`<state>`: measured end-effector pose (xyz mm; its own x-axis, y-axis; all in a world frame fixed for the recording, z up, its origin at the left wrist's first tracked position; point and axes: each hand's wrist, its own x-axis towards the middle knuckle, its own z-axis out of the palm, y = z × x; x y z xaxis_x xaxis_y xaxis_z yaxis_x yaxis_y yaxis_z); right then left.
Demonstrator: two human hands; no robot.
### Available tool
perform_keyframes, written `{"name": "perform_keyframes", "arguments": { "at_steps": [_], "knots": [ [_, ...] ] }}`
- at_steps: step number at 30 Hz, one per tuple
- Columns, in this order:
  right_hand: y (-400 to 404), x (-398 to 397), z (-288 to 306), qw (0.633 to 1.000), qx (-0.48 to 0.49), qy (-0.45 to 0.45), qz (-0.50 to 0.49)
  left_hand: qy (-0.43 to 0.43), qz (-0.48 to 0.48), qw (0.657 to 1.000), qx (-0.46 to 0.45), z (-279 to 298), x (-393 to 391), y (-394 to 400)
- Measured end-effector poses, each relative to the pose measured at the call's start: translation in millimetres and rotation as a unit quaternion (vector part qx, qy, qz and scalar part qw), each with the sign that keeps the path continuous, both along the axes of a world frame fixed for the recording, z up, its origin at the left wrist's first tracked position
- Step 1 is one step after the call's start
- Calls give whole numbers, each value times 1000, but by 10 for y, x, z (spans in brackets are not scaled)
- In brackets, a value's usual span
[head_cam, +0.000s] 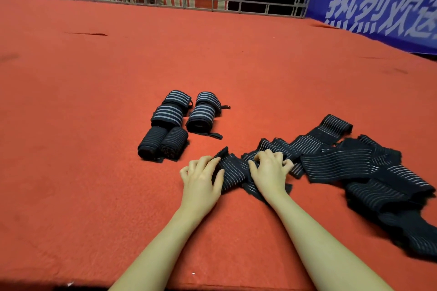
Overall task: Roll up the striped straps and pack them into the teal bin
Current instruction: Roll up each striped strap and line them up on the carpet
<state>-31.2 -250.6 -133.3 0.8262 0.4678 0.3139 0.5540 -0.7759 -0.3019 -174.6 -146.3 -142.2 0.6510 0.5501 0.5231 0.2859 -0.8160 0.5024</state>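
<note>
Black elastic strap with thin white stripes [234, 170] lies at lower centre on the red felt surface [94, 184]; left hand [201, 179] and right hand [269, 172], fingers curled, pinch its near end. Soft, light, stretchy-looking: best gripped at both edges, rolled tight.

2 bare forearms reach forward side by side, both wrists low and palms turned down. The left hand [201, 179] has its fingers curled, fingertips pressing down and thumb spread toward the right. The right hand [269, 170] sits just beside it, slightly farther forward, its fingers [287, 162] bent in a clawed grip, knuckles raised above the fingertips.
</note>
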Motion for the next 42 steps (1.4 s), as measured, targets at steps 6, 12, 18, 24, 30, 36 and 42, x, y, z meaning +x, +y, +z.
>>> {"name": "perform_keyframes", "arguments": {
  "at_steps": [6,12,18,24,30,36,42],
  "knots": [
    [28,-24,85,988,146,-39,34,-38,6,999,21,171,18,44],
    [-26,-43,581,933,315,-112,130,-72,15,996,56,407,118,156],
    [-95,-260,727,897,278,-204,275,-110,41,993,9,530,96,238],
    [9,-575,543,885,218,-134,390,-119,25,991,-50,536,-110,375],
    [-9,-638,453,905,159,-63,390,-101,9,994,-37,507,-199,319],
    [-76,-253,340,973,162,-29,164,-75,2,997,9,451,-132,231],
    [-110,115,205,998,28,-11,54,17,109,993,33,451,143,148]
  ]
}}
